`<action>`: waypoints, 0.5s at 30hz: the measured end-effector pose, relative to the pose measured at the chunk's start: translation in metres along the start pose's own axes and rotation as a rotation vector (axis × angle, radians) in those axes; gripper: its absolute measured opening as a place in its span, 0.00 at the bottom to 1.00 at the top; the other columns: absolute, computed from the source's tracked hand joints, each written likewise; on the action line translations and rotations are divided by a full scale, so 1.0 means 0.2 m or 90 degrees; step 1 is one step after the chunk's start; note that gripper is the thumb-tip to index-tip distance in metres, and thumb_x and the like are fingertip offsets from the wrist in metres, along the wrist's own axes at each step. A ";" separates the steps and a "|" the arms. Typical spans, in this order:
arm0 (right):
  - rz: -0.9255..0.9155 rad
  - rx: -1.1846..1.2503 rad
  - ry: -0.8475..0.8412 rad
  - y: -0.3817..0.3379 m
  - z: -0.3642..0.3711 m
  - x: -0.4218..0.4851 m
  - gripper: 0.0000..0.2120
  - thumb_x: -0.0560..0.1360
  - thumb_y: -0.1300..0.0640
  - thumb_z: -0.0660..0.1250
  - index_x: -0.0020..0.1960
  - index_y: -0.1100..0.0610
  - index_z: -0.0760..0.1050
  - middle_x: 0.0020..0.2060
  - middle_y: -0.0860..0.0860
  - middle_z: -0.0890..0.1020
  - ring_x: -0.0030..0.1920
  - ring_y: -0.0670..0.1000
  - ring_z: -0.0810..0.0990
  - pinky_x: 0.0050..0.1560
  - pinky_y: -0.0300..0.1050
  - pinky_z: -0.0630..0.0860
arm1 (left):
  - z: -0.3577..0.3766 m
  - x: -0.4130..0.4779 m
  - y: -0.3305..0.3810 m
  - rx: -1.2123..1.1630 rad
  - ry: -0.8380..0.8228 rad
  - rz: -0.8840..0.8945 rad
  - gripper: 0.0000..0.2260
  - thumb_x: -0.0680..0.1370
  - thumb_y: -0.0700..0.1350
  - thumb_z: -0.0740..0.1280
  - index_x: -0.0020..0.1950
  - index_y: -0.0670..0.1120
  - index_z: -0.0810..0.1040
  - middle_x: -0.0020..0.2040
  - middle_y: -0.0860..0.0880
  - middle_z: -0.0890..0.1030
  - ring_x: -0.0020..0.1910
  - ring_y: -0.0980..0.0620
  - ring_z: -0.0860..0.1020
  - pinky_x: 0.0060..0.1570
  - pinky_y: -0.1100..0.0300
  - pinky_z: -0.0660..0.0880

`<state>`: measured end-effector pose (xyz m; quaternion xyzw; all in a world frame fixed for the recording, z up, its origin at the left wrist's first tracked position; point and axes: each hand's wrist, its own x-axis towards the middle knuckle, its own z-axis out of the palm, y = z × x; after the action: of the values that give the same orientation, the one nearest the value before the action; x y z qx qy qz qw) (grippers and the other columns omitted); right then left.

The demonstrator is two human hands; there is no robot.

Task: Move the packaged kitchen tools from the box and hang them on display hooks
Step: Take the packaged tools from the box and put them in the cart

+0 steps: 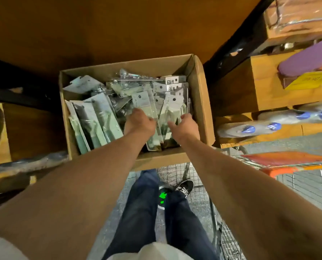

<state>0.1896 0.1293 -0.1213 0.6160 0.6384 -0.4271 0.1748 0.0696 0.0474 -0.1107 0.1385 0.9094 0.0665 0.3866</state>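
An open cardboard box (200, 102) sits in front of me, filled with several packaged kitchen tools (98, 119) on pale green and white cards in clear plastic. Both my hands reach down into its right half. My left hand (139, 121) curls its fingers round a long carded package (143, 102) near the middle of the pile. My right hand (185, 124) grips another package (172, 106) by the box's right wall. My fingertips are hidden among the packages. No display hooks are in view.
A wire shopping cart (229, 239) with an orange handle (276, 170) stands at the lower right. Shelves at the right hold cardboard boxes (254, 85) and blue-capped items (272, 126). My legs and shoes (184, 185) are below the box. A dark shelf frame (15, 94) lies at the left.
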 end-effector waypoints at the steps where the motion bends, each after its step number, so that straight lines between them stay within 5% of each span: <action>1: 0.005 -0.002 0.002 -0.01 0.03 0.03 0.28 0.80 0.40 0.68 0.71 0.55 0.66 0.64 0.55 0.78 0.56 0.57 0.82 0.55 0.57 0.82 | 0.02 0.03 0.00 -0.016 -0.002 -0.011 0.22 0.83 0.52 0.68 0.70 0.40 0.69 0.58 0.43 0.79 0.47 0.46 0.78 0.32 0.60 0.71; 6: 0.021 -0.005 0.081 -0.06 0.12 0.11 0.34 0.74 0.32 0.71 0.67 0.53 0.65 0.65 0.53 0.73 0.57 0.57 0.79 0.50 0.54 0.79 | 0.09 0.11 0.00 -0.058 -0.005 -0.040 0.39 0.80 0.54 0.72 0.81 0.40 0.54 0.73 0.39 0.70 0.65 0.42 0.77 0.46 0.59 0.72; 10: 0.021 0.069 0.126 -0.07 0.17 0.14 0.35 0.72 0.35 0.74 0.68 0.52 0.64 0.65 0.53 0.72 0.61 0.58 0.77 0.57 0.60 0.80 | 0.09 0.14 -0.01 -0.068 0.018 -0.009 0.35 0.77 0.56 0.74 0.76 0.43 0.62 0.70 0.41 0.72 0.61 0.42 0.79 0.45 0.56 0.72; 15: -0.022 0.203 0.157 -0.08 0.11 0.10 0.23 0.78 0.45 0.72 0.65 0.51 0.65 0.59 0.51 0.79 0.58 0.56 0.80 0.54 0.51 0.78 | 0.00 0.12 -0.03 -0.102 0.014 0.043 0.37 0.73 0.61 0.76 0.73 0.43 0.67 0.69 0.42 0.71 0.61 0.42 0.77 0.47 0.53 0.73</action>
<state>0.1655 0.1276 -0.1429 0.6727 0.5895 -0.4470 -0.0119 0.0524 0.0499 -0.1289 0.1373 0.9001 0.1536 0.3839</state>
